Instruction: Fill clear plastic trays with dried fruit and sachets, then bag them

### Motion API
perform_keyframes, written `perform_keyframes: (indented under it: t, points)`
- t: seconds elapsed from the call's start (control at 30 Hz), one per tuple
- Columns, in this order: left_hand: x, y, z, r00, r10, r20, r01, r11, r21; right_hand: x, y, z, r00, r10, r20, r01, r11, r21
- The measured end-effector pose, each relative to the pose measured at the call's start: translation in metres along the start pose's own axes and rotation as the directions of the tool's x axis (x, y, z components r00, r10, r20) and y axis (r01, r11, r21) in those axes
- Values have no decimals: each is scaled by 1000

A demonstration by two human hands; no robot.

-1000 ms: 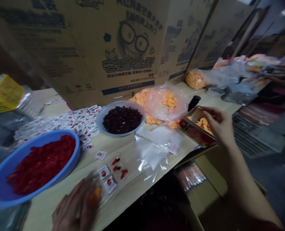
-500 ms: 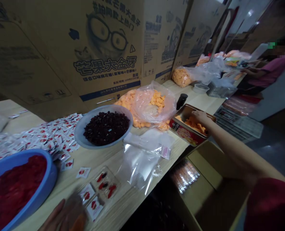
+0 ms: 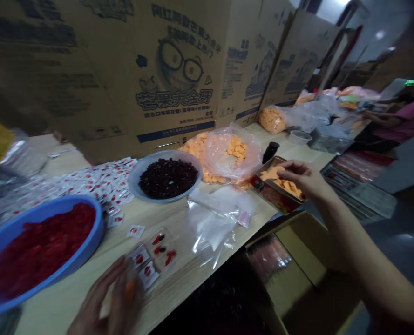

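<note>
My right hand (image 3: pixel 302 177) is over a rectangular red tin (image 3: pixel 274 195), its thumb and fingers pinched at a pale orange gummy candy (image 3: pixel 271 173). More orange gummies lie in the tin. My left hand (image 3: pixel 105 298) is curled at the near table edge around something see-through with orange in it, too blurred to make out. Just beyond those fingers lies a clear plastic tray (image 3: pixel 170 242). Small red and black candies sit in its far compartments, and two white sachets (image 3: pixel 148 274) with red print lie at its near side.
A blue basin (image 3: pixel 100 223) of red candies stands left, a pale bowl (image 3: pixel 132 179) of dark candies behind. Loose sachets (image 3: pixel 88 184), clear bags (image 3: pixel 210 223) and a bag of orange gummies (image 3: pixel 220 144) share the table. Below is an open carton (image 3: pixel 297 246). A person (image 3: pixel 407 121) sits far right.
My right hand has risen slightly from inside the tin, fingers now pinched at an orange gummy. My left hand has come further into view, nearer the sachets. The whole view has shifted.
</note>
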State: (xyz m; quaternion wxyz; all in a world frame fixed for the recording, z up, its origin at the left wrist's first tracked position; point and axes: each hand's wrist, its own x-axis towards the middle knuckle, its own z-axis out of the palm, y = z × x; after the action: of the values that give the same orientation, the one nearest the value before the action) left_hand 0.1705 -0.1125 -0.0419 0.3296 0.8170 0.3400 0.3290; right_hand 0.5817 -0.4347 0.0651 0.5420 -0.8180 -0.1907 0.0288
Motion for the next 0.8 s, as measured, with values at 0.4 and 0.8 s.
perform_keyframes:
  t: [0.4,0.8]
  points:
    - [-30,21,9,852,-369,370,522,570,-634,-170,-39,299,616,-303,727,-174,848,500]
    - [31,-48,-51,952,-37,303,57,997,-60,-185,-36,381,522,-550,652,360,835,417]
